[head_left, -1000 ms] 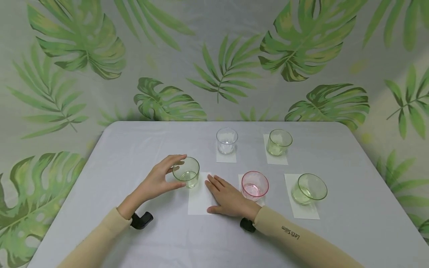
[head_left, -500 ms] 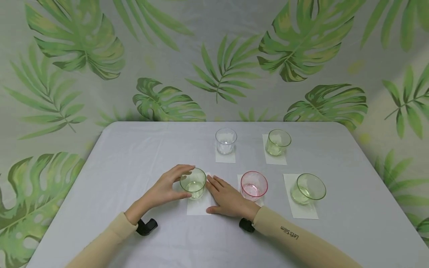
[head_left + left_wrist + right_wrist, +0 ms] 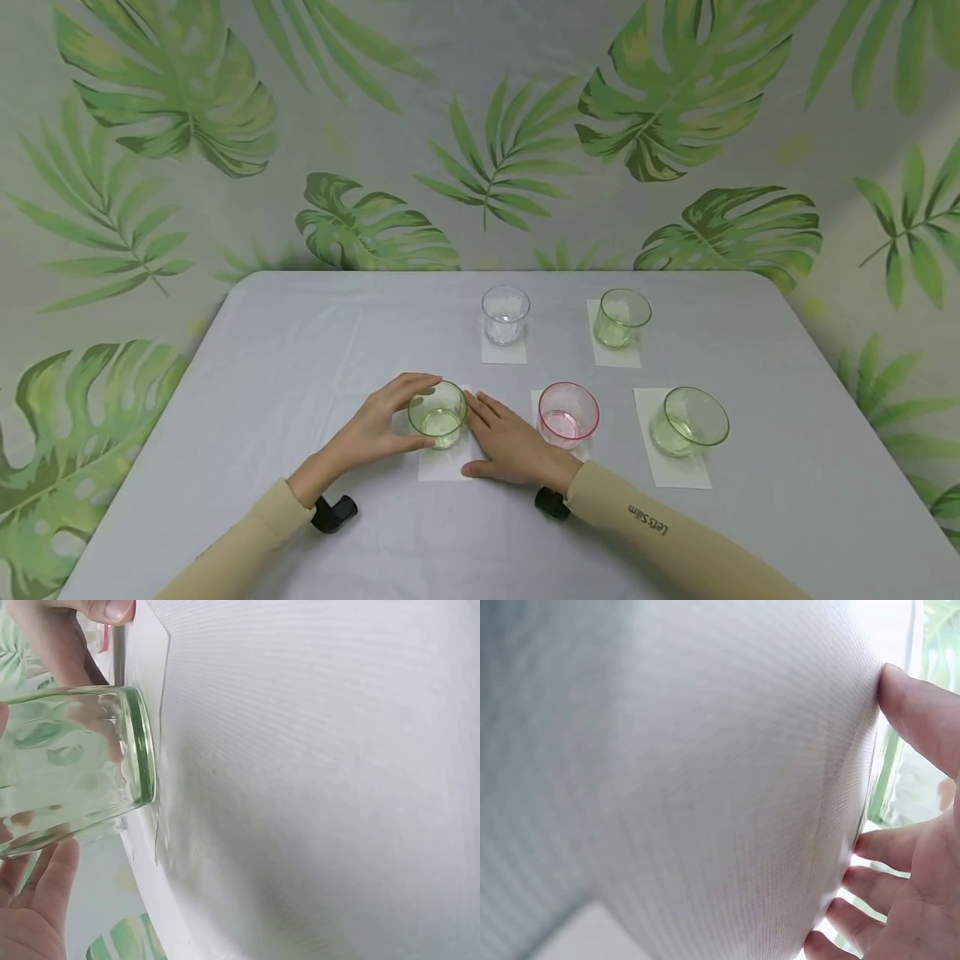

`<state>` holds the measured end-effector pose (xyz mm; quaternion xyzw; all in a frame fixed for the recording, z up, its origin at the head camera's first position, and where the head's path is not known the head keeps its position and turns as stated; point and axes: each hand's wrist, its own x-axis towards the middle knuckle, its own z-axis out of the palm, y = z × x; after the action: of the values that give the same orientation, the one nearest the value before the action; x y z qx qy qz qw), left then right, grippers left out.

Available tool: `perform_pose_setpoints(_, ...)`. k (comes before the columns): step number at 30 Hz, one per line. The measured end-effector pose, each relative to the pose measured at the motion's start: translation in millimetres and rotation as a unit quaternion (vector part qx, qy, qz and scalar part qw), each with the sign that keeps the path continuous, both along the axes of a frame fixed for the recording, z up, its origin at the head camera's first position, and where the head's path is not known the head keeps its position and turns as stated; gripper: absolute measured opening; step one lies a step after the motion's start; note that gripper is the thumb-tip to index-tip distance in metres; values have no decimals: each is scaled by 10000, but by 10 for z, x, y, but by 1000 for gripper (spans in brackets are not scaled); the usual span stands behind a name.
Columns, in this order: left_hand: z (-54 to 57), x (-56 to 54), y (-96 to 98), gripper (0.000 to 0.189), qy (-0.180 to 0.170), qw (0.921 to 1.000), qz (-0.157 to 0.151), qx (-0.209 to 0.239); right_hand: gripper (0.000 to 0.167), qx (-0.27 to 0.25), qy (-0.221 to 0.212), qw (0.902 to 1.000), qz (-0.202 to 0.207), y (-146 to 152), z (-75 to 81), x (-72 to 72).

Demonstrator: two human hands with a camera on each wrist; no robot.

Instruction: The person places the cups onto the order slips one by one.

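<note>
My left hand (image 3: 375, 427) grips a green-tinted glass (image 3: 438, 419), thumb at the near side and fingers at the far side. The glass stands upright over a white sheet of paper (image 3: 444, 468), covering its upper part. In the left wrist view the base of the glass (image 3: 139, 750) is right at the sheet. My right hand (image 3: 513, 446) lies with straight fingers on the right part of that sheet, fingertips close beside the glass. The right wrist view shows the thumb (image 3: 922, 712) and fingertips touching down on the surface.
Right of my right hand, a pink-rimmed glass (image 3: 567, 417) stands on its own sheet, partly behind the wrist. A wide green glass (image 3: 688, 423) is farther right. At the back are a clear glass (image 3: 506, 317) and another green glass (image 3: 622, 321), each on paper.
My left hand has brought the green glass rightward and toward me, from the sheet's upper left corner to over the sheet beside my right fingertips. The right hand has stayed in place.
</note>
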<state>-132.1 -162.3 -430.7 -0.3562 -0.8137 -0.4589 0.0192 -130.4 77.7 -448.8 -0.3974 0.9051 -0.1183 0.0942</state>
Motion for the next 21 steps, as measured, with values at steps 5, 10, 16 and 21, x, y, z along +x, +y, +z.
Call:
perform_pose_setpoints(5,42,13,25,76,221,9997,-1,-122,86,30,35,10000,-20,-2,-2,5)
perform_pose_setpoints(10,-107,-53,-26,79,323,9993,-4,-201,86,29,12,10000,-38,0,2,13)
perform_pose_setpoints(16,-125,-56,-51,80,387,9987,-19,-328,85,-117,-77,9999,-32,-5,17,13)
perform_pose_setpoints(21,-96,-53,-68,84,234,9993,-72,-270,83,-286,-403,9986,-211,0,37,24)
